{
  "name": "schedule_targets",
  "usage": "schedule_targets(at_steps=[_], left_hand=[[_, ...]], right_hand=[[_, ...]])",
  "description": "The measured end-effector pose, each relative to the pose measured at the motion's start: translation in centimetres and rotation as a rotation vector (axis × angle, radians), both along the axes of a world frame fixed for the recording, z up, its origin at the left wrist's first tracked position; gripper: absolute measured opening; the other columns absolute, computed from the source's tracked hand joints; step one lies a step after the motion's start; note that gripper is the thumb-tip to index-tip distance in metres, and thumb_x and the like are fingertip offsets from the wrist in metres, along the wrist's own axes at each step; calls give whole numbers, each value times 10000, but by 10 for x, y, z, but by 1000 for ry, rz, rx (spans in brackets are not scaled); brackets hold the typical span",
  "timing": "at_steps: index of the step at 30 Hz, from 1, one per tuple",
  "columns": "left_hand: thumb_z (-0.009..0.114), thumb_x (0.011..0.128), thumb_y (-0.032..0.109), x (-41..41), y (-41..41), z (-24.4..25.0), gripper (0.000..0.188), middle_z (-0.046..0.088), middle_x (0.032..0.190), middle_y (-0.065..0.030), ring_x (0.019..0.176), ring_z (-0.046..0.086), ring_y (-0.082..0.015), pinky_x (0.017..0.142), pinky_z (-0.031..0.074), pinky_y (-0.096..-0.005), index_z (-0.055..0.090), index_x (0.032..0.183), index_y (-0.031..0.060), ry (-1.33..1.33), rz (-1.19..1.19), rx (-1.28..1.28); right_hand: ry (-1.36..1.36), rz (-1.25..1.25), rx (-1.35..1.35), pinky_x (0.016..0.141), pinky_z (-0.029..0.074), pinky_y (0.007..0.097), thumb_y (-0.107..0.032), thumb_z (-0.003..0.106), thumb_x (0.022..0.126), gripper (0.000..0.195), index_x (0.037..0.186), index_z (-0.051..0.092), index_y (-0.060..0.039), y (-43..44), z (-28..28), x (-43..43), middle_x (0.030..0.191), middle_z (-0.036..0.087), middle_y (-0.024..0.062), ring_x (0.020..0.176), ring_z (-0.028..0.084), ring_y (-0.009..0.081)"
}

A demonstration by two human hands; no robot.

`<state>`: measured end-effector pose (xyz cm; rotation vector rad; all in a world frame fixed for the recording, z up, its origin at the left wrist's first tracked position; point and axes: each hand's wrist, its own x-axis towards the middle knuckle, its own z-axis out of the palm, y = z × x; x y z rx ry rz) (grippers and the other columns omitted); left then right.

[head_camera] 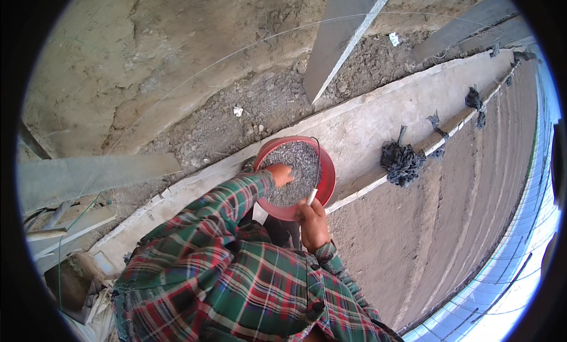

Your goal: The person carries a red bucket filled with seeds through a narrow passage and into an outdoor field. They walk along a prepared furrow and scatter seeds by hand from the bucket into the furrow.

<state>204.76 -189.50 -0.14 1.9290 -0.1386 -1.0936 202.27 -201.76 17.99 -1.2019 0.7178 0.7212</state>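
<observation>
A red plastic bucket (328,178) with a dark wire handle stands in front of me, holding a grey, loose, flaky material (297,159). Into this material reach the fingers of my left hand (280,174), their tips partly hidden. My right hand (312,221) is at the bucket's near right rim, closed around the white grip (312,196) of the wire handle. Both forearms are in green and red plaid sleeves.
The bucket is on a pale concrete ledge (354,129) running to the upper right. Bunched black plastic (401,163) lies on its raised edge. Tilled soil (394,244) spreads to the right. Slanting concrete posts (339,36) and an earthen wall (88,76) stand beyond; a thin wire arcs across.
</observation>
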Motion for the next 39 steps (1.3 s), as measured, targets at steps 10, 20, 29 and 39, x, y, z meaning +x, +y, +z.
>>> schedule_targets(at_steps=[10,20,29,39], left_hand=[[498,794,266,31,115,75,210,467,760,9,441,350,-42,325,237,-153,491,910,91,551,1027,-459],[523,783,281,9,194,50,192,442,673,-4,424,338,-50,306,233,-163,444,881,136,556,1591,-182],[502,798,285,108,76,52,184,436,639,25,418,315,-17,311,216,-134,455,776,108,629,1252,-671],[450,797,134,292,-48,21,135,431,743,-41,570,401,-115,472,347,-233,438,898,46,401,1091,-517]], right_hand=[[-8,167,-69,492,305,212,-110,478,777,82,742,451,-42,-40,-37,42,596,416,-15,529,374,72],[-13,190,-143,454,284,218,-110,473,775,97,707,458,-44,-102,-42,70,555,409,-16,490,364,69],[-2,5,-157,450,337,227,-120,470,779,86,731,461,-49,-170,-42,85,567,425,5,485,412,99],[33,-267,-199,423,332,236,-128,463,773,110,697,446,-51,-229,-37,124,543,411,9,456,403,109]])
